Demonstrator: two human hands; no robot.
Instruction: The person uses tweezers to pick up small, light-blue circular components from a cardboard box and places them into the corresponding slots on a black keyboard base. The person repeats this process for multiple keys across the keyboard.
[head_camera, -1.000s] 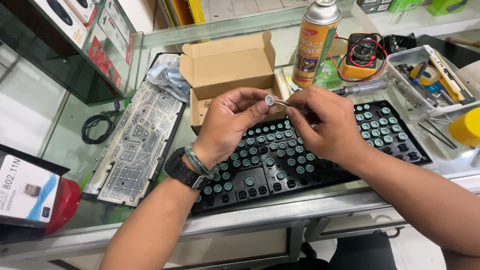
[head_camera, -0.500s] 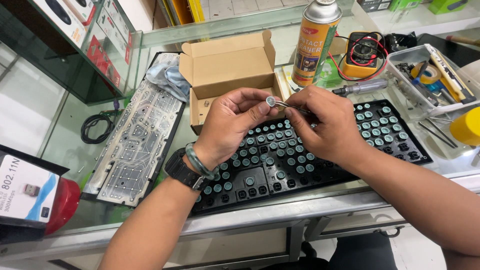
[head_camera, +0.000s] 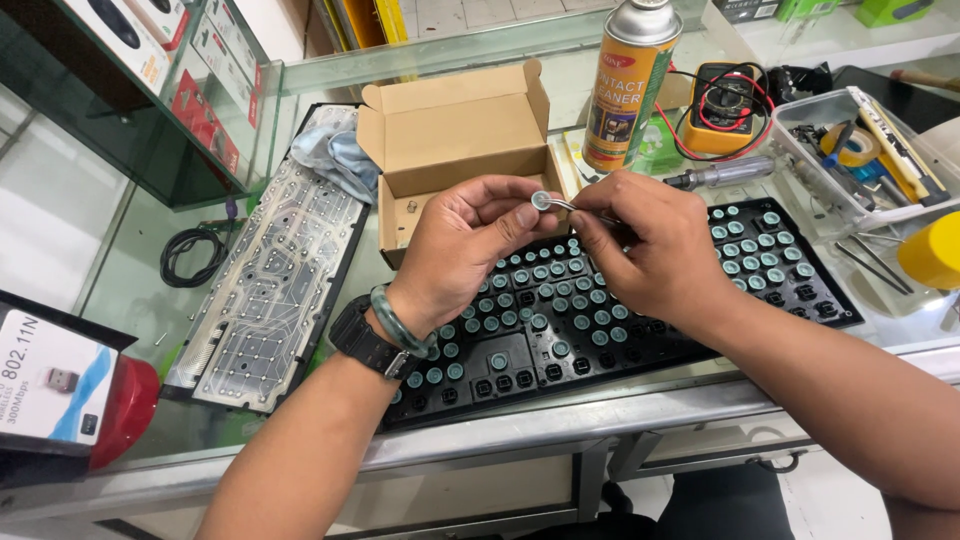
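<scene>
A black keyboard frame (head_camera: 640, 330) with several grey-green rubber domes lies on the glass counter in front of me. Above it my right hand (head_camera: 650, 250) grips thin metal tweezers (head_camera: 575, 209), whose tips pinch a small round rubber dome (head_camera: 541, 200). My left hand (head_camera: 465, 245), with a black watch and a green bracelet on the wrist, touches that dome with thumb and forefinger. Both hands hover over the upper middle of the frame.
An open cardboard box (head_camera: 455, 150) stands just behind the hands. A keyboard membrane sheet (head_camera: 270, 290) lies left. A spray can (head_camera: 628, 85), a yellow multimeter (head_camera: 725, 105), a screwdriver (head_camera: 720, 175) and a clear tray of tools (head_camera: 860, 150) sit at the back right. A small boxed item (head_camera: 50, 375) is at the near left.
</scene>
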